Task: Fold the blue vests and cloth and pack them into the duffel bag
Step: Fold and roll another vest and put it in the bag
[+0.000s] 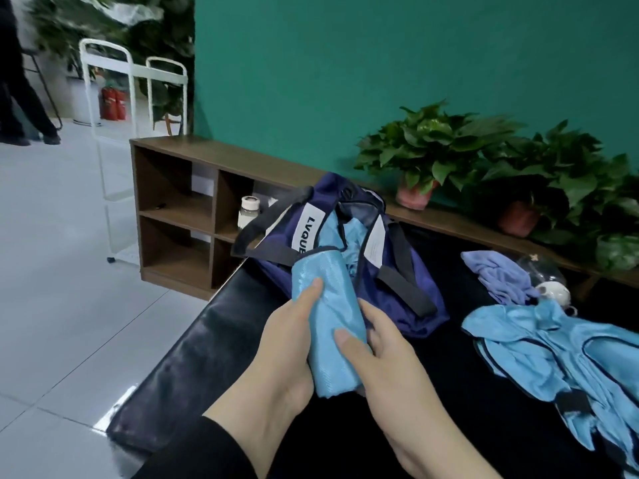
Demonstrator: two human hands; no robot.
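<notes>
Duffel bag (390, 271) label reads "LVQUE"; just before it, left hand (294, 337) and right hand (377, 344) clasp a rolled blue vest (325, 305)

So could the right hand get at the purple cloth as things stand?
Probably not right away: the right hand, like the left hand, grips the rolled vest. The purple cloth lies uncovered on the black surface to its right, so the path looks free once it lets go.

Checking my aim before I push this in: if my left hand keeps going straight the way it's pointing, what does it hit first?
Probably the duffel bag: your left hand, holding the rolled blue vest, points toward its open mouth, where more blue fabric already sits. Depth is unclear.
</notes>
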